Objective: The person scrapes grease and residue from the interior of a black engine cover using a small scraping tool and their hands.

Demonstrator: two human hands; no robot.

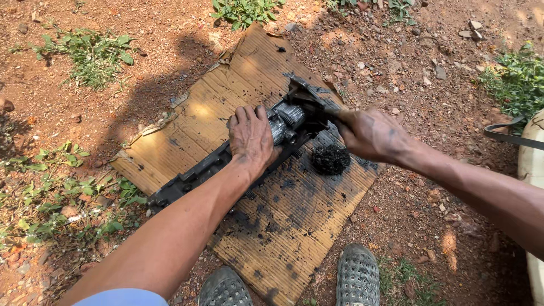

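Greasy black metal sits under both my hands: a long engine part (pixel 226 164) lies slantwise across the oil-stained cardboard (pixel 283 226) on the red dirt (pixel 408 73). My left hand (pixel 251 137) is pressed flat over its middle, fingers spread and curled over the top edge, just beside the shiny silver section (pixel 289 116). My right hand (pixel 371 133) is closed around something at the part's upper end; whether that is a tool or the part itself I cannot tell, since my fist hides it. A clump of black wire wool (pixel 331 159) rests on the cardboard just below my right hand.

To do this well, I judge the left palm should bear down hard so the part does not skid on the oily board, while the right works in short, firm pulls. Both arms reach out nearly straight, the left from low in view, the right from the side, wrist bent inward. My shoes (pixel 357 275) stand at the board's near edge.
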